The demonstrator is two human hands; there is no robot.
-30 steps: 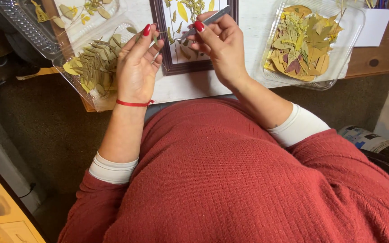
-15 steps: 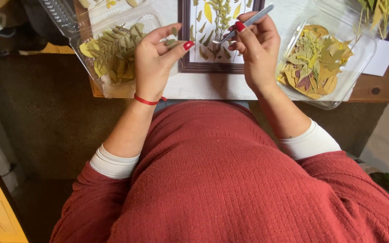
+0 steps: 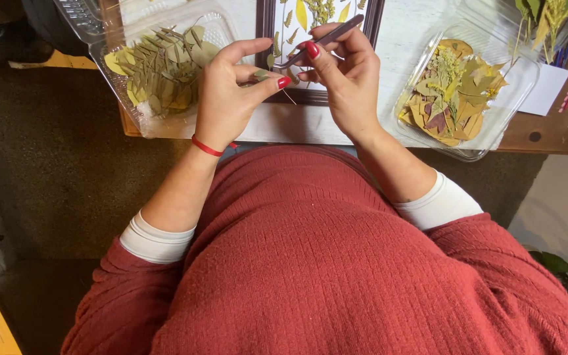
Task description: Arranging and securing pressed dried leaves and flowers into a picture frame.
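Observation:
My left hand (image 3: 228, 92) pinches a small green pressed leaf (image 3: 260, 75) between thumb and fingers, just above the table's front edge. My right hand (image 3: 343, 79) grips dark tweezers (image 3: 327, 39), whose tip points toward that leaf. Both hands hover over the lower edge of a dark picture frame (image 3: 317, 97) that holds pressed leaves on white paper. A red band circles my left wrist.
A clear plastic tray (image 3: 185, 125) of green leaves lies left of the frame. Another clear tray (image 3: 514, 85) with yellow, brown and purple leaves lies right. Pens and white paper (image 3: 547, 92) sit at the far right. The wooden table edge (image 3: 540, 141) runs near my body.
The view has shifted so the table sits further right and lower in frame. My hands stay together over the frame; the left fingers now pinch the small leaf nearer the tweezers.

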